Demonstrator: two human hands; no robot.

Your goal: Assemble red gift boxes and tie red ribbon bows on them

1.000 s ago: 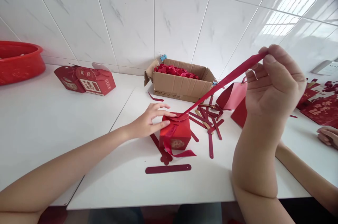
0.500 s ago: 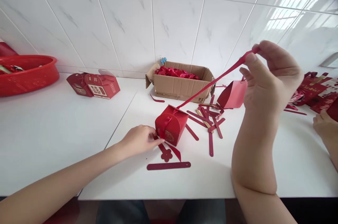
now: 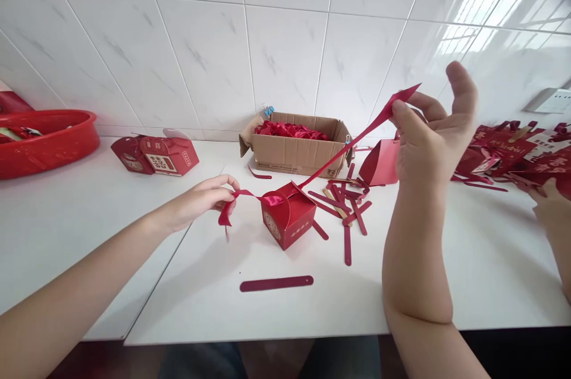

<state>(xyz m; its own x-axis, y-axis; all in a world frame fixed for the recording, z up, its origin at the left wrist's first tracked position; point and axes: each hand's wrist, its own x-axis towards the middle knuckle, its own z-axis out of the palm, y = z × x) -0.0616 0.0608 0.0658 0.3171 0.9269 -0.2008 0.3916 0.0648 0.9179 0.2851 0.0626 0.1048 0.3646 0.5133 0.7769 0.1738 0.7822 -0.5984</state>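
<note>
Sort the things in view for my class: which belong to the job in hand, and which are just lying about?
In the job:
- red ribbon, held by the left hand and right hand
- small red box beneath it

Apparently lying about:
- red basin
- two printed boxes
- loose strips
- cardboard carton, perhaps supplies

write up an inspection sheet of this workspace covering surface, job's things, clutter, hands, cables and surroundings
surface: white table, seam left of centre
job's things: red box, ribbon stretching from its top to both sides
clutter: loose strips heaped right of the box, one strip in front
hands: left hand and right hand each pinch the ribbon, right higher
cables: nothing seen
surroundings: tiled wall, cardboard box, red tub, another person's hand
</note>
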